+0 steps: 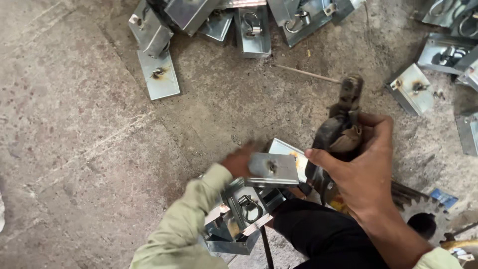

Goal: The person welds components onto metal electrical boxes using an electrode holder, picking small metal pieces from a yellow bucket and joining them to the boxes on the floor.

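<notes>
A toothed gear wheel (pixel 423 211) lies on the concrete floor (pixel 74 149) — far above it, metal brackets (pixel 199 25) are heaped; a thin rod (pixel 306 73) rests just below that heap.

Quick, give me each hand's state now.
Left hand: closed on a flat grey metal plate.
Right hand: closed around a dark, grimy welding holder.

A small rectangular plate of grey galvanised steel (pixel 273 169), with a dark welded spot near its middle, sits tilted and slightly blurred near the centre. Just right of it stands a dark, grimy welding torch (pixel 339 130), upright, its nozzle pointing toward the far side.
</notes>
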